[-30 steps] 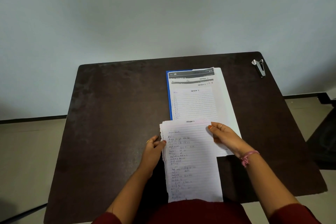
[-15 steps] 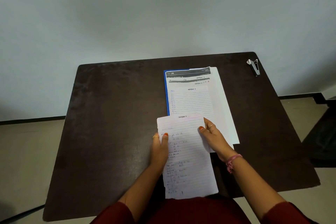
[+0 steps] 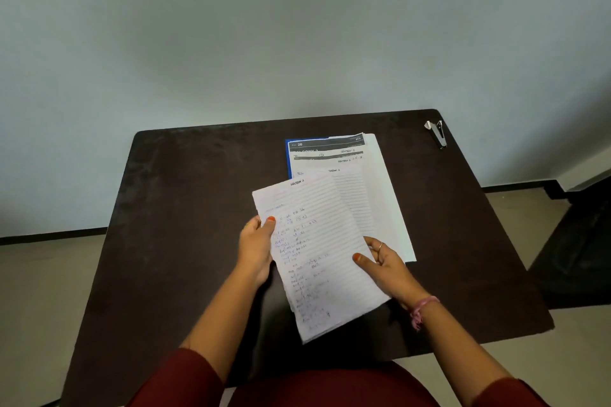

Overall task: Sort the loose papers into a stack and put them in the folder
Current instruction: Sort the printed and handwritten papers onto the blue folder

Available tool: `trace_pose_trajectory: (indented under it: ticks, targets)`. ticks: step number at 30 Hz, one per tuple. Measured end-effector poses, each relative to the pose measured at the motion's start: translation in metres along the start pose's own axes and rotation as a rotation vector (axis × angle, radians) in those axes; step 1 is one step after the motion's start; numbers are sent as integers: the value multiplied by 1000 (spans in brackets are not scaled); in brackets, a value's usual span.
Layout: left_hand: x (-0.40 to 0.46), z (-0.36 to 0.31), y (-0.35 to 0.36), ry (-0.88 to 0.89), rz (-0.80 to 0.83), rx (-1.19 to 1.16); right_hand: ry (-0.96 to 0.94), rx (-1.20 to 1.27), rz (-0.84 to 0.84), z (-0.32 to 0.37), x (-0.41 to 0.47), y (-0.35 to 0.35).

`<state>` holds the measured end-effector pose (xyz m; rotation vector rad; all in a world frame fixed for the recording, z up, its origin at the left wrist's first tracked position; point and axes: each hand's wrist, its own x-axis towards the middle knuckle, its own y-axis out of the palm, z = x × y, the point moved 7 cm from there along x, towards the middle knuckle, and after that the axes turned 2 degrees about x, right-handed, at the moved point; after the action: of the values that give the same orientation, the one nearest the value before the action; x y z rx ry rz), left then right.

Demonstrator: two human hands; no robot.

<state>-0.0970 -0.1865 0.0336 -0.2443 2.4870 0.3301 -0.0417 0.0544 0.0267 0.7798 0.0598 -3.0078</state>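
Head view, looking down over the dark tabletop (image 3: 185, 208): the person has a sheaf of handwritten lined papers (image 3: 317, 251) lifted and turned askew, its top corner leaning left. The left hand (image 3: 256, 249) grips the sheaf's left edge, thumb on top with the fingers hidden beneath. The right hand (image 3: 383, 263) pinches the right edge lower down, thumb pressed on the page. The lower edges look ragged, a sheet or two peeking out past the top one.

Beyond it, flat on the tabletop, lies the blue folder (image 3: 288, 158), only a strip of it showing along its left side, with more printed and lined sheets (image 3: 350, 182) fanned loosely on top. The held sheaf overlaps their near corner. A metal staple remover (image 3: 437, 134) sits well apart at the far right corner.

To my eye this is the squaring-up step. It wants a loosened grip, so the sheets can slide, and a tap of the bottom edge on the tabletop, then the side. Too tight a pinch would lock the skew in. After that the sheaf should go squarely onto the sheets over the folder.
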Motion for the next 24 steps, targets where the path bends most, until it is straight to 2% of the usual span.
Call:
trace_pose_trajectory:
  ticks: [5, 9, 12, 16, 24]
  targets:
    - [7, -32, 13, 8, 156, -62, -17, 60, 4, 18, -4, -14]
    - [16, -51, 31, 28, 244, -295, -43, 130, 31, 29, -7, -19]
    - [19, -60, 44, 63, 267, -392, -54, 148, 54, 33, -9, -19]
    - [17, -71, 64, 131, 306, -395, -67, 140, 67, 36, -9, -25]
    - [29, -69, 94, 56, 247, -394, -100, 131, 87, 51, -4, -50]
